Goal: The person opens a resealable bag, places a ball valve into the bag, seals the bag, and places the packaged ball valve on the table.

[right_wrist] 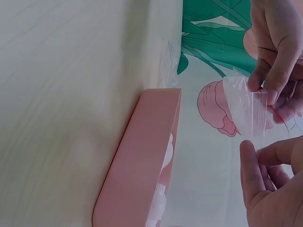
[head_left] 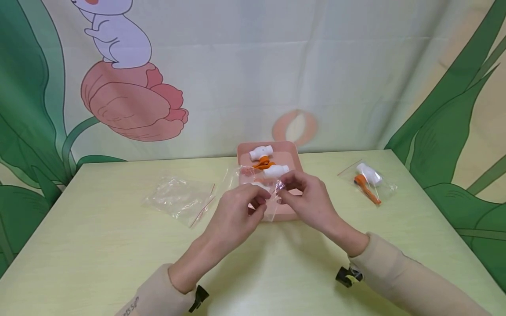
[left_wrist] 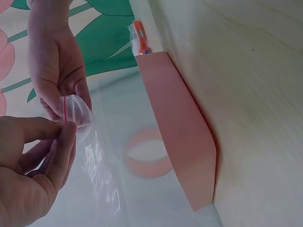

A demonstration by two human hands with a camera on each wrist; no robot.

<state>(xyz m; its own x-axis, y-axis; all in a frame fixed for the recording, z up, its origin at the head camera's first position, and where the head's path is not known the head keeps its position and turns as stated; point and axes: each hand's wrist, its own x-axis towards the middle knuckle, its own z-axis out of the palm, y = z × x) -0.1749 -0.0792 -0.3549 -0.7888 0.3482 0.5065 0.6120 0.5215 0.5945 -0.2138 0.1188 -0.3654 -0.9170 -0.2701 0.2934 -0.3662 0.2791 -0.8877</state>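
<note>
Both hands hold a clear zip bag (head_left: 272, 207) above the front part of a pink tray (head_left: 290, 153). With thumb and fingertips, my left hand (head_left: 237, 213) pinches the bag close to its red-lined zip edge, clearest in the left wrist view. My right hand (head_left: 312, 202) pinches the same bag a short way to the right; the right wrist view shows its thumb and finger meeting on the film (right_wrist: 246, 106). White plastic valves (head_left: 276, 171) with orange lever handles (head_left: 262, 163) lie in the tray, partly hidden by the bag and hands.
Left of the tray, clear zip bags (head_left: 179, 199) lie flat on the pale table (head_left: 99, 245). On the right lies another bag with a white valve body (head_left: 369, 174) and an orange handle (head_left: 367, 189) inside. A printed curtain (head_left: 237, 87) hangs behind the table.
</note>
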